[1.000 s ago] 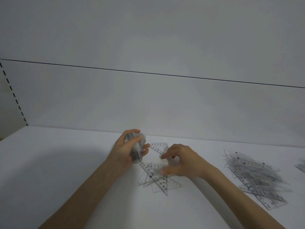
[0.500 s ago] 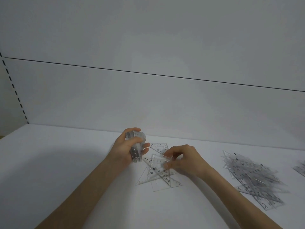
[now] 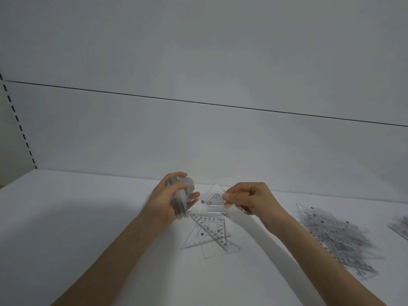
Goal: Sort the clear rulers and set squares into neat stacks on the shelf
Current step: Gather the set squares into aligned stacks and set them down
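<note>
Right hand (image 3: 251, 199) pinches a clear triangular set square (image 3: 213, 200); my left hand (image 3: 170, 202) grips a clear stack (image 3: 180, 195), seemingly set squares, above the white shelf (image 3: 66, 217).

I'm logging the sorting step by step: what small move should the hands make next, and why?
Probably carry the set square pinched in the right hand across onto the stack gripped by the left hand: it is held above the loose pieces, beside that stack.

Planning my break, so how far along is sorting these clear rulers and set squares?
Partly done: the left hand grips a gathered stack. In hand: the right hand pinches one set square. Left: a few loose set squares on the shelf, a messy pile at right, further pieces beyond it.
</note>
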The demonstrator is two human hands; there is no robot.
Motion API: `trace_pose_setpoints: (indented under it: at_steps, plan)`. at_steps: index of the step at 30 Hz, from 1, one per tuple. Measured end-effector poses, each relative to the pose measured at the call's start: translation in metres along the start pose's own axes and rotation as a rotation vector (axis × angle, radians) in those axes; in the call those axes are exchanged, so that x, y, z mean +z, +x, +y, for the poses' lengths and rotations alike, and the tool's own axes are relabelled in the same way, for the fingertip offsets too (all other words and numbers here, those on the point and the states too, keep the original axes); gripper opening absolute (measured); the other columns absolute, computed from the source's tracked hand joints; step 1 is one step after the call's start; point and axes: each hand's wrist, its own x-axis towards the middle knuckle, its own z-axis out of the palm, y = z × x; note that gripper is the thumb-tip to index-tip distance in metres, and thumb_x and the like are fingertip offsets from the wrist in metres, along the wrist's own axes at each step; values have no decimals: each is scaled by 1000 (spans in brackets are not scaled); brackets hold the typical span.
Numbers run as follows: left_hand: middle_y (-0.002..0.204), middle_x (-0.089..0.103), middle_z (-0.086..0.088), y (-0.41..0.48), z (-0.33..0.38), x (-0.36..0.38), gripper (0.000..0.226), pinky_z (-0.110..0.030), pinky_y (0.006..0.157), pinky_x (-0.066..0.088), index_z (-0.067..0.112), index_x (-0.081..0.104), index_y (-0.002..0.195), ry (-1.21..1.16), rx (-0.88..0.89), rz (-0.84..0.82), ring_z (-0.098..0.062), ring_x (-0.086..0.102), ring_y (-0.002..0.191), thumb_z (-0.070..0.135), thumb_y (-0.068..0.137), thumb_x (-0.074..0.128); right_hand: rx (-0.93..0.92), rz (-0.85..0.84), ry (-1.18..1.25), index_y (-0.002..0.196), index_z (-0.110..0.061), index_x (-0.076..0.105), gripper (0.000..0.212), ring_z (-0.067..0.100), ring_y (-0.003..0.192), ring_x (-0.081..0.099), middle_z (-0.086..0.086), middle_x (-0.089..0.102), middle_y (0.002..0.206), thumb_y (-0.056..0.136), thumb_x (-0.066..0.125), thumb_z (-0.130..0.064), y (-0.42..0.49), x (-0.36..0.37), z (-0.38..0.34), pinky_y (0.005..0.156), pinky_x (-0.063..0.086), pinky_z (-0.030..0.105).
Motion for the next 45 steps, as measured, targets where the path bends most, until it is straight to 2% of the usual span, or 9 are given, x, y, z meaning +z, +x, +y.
trace_pose_setpoints:
  at_steps: [9,15,20,24,27,31,35,41,45]
  plan:
    - [99,58,-22,1,-6,3,11,-37,64,57,11,58,99,-21,-24,12,-36,65,75,5,91,53,-368,409,-336,72,-11,60,14,11,43,59,-4,68,67,84,67,-14,3,40,-14,52,47,22]
    - [92,57,-11,2,-9,3,16,-29,55,52,15,59,107,57,48,-7,-21,63,68,21,92,55,-486,189,-803,89,-19,58,16,23,69,63,0,69,75,89,53,-34,9,79,-1,66,50,36]
    - [75,63,-11,0,-3,2,18,-30,51,54,13,58,103,57,36,-13,-23,65,61,3,89,55,-459,68,-783,106,-28,64,18,14,78,63,-7,71,82,93,51,-27,9,71,-3,69,50,30]
    - [88,60,-18,2,-3,1,21,-34,57,57,11,57,99,-17,-2,-2,-31,64,67,-6,87,52,-352,9,-541,102,-24,73,21,5,79,63,-19,69,88,93,56,-17,15,47,-7,65,42,9]
    - [98,56,-21,4,-2,0,18,-34,60,57,10,56,94,-82,-19,30,-37,63,75,-6,88,51,-240,2,-665,102,-25,74,17,5,77,62,-15,70,96,88,65,-29,15,16,0,70,47,17]
    - [101,56,-20,6,2,-3,16,-31,58,57,11,56,90,-113,-15,45,-43,62,83,-5,89,50,6,-244,-1023,128,-32,57,74,6,97,48,-9,53,114,64,77,-61,2,5,15,89,44,27]
    - [96,57,-20,7,1,-3,17,-31,56,56,11,56,89,-103,-5,51,-41,62,78,-4,90,49,15,-265,-929,127,-29,57,78,7,101,48,-8,47,114,58,85,-52,0,7,23,85,42,22]
    - [92,58,-19,6,-2,-2,18,-31,56,56,12,57,89,-79,-15,49,-41,62,77,-5,90,49,-16,-158,-536,92,-23,65,30,11,63,57,-1,67,79,69,83,-15,-1,3,20,55,44,19]
    - [95,57,-19,6,0,-4,17,-33,59,56,11,57,90,-83,-12,48,-41,63,78,-4,90,50,-29,-123,-367,93,-10,68,20,10,54,56,9,74,73,76,77,-4,-2,-8,11,55,44,20]
